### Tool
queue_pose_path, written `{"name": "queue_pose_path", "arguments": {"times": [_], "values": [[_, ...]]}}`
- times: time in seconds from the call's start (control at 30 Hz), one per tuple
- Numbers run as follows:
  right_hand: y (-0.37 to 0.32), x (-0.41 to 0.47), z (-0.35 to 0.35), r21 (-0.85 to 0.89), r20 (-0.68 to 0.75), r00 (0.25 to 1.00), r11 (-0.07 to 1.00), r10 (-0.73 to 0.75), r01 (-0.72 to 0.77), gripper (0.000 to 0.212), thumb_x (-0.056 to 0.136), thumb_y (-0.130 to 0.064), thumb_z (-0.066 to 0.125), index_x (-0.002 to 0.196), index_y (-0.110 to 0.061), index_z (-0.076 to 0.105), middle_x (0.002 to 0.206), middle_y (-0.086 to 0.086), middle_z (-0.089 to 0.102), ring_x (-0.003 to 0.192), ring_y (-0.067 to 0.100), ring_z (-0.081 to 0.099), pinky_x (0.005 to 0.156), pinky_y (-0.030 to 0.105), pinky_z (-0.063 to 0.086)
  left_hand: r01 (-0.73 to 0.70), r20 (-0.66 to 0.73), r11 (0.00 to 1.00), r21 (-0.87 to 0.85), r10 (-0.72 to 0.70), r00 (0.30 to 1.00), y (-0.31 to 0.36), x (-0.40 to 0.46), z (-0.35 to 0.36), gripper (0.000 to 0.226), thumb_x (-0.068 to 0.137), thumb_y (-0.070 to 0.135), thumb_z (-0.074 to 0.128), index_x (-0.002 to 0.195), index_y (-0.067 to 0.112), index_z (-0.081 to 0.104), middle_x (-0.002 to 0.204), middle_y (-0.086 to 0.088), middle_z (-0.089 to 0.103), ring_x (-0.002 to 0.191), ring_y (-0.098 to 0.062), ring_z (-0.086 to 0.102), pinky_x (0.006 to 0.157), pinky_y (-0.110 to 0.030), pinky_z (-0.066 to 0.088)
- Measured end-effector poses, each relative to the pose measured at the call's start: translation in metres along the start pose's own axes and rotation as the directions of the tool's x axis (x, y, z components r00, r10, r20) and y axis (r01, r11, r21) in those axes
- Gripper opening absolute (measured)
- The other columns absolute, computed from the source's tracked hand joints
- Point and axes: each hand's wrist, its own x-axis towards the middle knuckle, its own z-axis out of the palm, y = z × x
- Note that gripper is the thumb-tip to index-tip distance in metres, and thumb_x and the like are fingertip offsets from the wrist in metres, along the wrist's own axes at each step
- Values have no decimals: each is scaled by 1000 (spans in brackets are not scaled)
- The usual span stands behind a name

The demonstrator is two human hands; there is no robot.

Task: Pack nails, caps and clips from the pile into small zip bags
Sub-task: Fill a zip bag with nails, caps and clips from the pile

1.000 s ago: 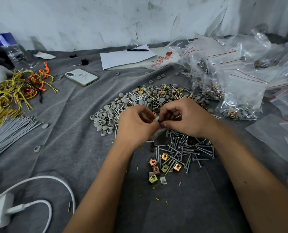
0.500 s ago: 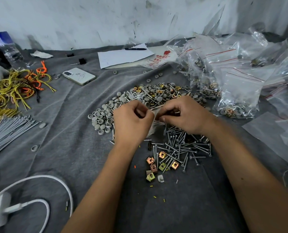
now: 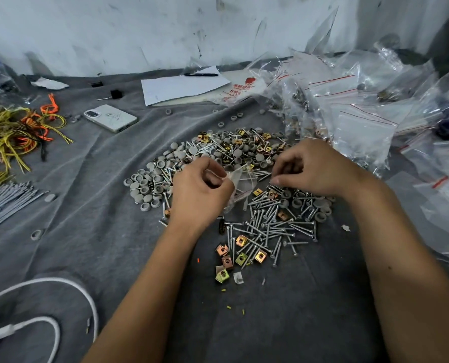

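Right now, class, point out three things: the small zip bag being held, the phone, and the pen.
small zip bag [image 3: 240,183], head view, its clear crumpled body.
phone [image 3: 110,118], head view, middle of its white back.
pen [image 3: 201,74], head view, mid-barrel.

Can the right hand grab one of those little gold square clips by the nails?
Probably yes. The right hand hovers just above the nails, and the gold clips lie uncovered nearer the person. Its fingers look pinched, though, maybe already holding something small.

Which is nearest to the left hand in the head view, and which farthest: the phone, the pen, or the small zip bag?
1. Small zip bag, pinched by the left hand.
2. Phone, up and to its left.
3. Pen, on the paper by the wall.
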Motion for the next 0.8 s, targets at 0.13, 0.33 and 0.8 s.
{"name": "queue_pose_path", "arguments": {"times": [0.13,0.33,0.8], "values": [[2,-3,-10,-7,115,992,998,59,-59,21,69,-36,94,80,-35,77,68,-16,69,58,-1,61,50,12,43,-41,19,999,18,41,999,-1,-1,2,13,84,9,72,82,20,65,60,0,68,56,-23,67,59,-46,60],[6,-5,-3,-87,194,971,988,141,-126,23,68,-30,95,78,-36,76,72,-17,69,65,0,65,51,14,47,-81,21,997,7,81,997,1,-2,6,11,85,9,71,82,18,65,60,-1,66,55,-21,65,56,-38,57],[-20,-3,20,394,-222,973,906,-68,154,13,80,-12,86,88,-17,77,77,-2,75,64,16,73,54,23,58,-148,24,989,1,148,989,-1,0,12,14,85,8,72,87,20,65,62,-3,67,56,-23,64,50,-36,49]]}}
